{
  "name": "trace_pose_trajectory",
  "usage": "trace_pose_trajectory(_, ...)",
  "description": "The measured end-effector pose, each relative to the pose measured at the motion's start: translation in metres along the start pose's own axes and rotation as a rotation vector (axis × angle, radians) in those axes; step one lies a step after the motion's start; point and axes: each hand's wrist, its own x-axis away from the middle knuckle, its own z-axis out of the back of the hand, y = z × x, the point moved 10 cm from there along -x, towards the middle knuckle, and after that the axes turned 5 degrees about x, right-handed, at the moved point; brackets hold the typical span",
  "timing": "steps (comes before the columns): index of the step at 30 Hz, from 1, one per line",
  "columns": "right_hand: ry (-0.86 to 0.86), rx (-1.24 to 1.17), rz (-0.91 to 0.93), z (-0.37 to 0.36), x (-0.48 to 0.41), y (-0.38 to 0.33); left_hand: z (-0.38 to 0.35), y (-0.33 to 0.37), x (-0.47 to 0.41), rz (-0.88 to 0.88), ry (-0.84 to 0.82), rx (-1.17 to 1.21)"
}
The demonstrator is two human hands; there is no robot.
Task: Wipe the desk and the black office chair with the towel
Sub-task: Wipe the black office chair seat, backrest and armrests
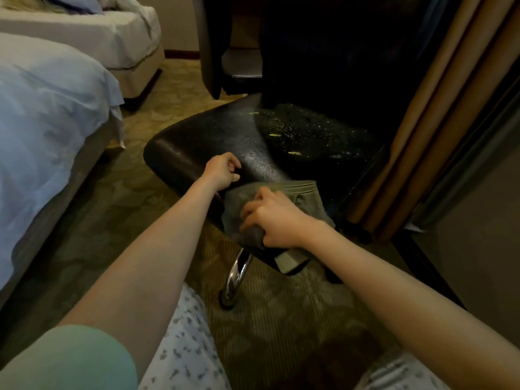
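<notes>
While left hand (222, 171) grips seat (211, 130), right hand (275, 218) clutches towel (305, 197)

Towel (304, 192) on chair seat (197, 142)

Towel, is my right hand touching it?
Touching. The head view shows the right hand curled around the bunched towel on the chair seat.

Dim room. Patterned olive carpet (281, 319). Two beds at left — near bed (42, 108) in pale blue sheets, far bed (112, 38) white. Tan curtain (439, 108) hangs right, down to floor.
</notes>
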Motion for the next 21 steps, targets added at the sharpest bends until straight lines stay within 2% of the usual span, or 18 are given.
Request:
trace_pose_trajectory(3,-0.122,0.015,0.105,-0.014,0.024,-0.035,-0.001,-0.001,0.000,0.002,-0.005,0.003)
trace_pose_trajectory(11,-0.329,-0.449,0.027,-0.012,0.051,-0.024,-0.003,0.002,0.005,0.018,0.026,-0.042)
trace_pose_trajectory(13,-0.206,-0.573,-0.011,0.007,0.054,-0.008,-0.004,0.002,0.005,0.043,0.007,-0.038)
trace_pose_trajectory(15,0.057,-0.597,-0.126,0.033,0.049,0.022,-0.001,0.003,0.008,0.071,-0.025,-0.003)
trace_pose_trajectory(18,0.371,-0.391,-0.374,0.059,0.031,0.054,0.010,0.007,0.016,0.057,-0.044,0.094)
trace_pose_trajectory(19,0.395,-0.323,-0.421,0.058,0.019,0.055,0.016,0.005,0.020,0.066,-0.025,0.081)
trace_pose_trajectory(21,0.281,-0.255,-0.462,0.038,-0.008,0.051,0.023,-0.003,0.026,0.120,0.027,0.035)
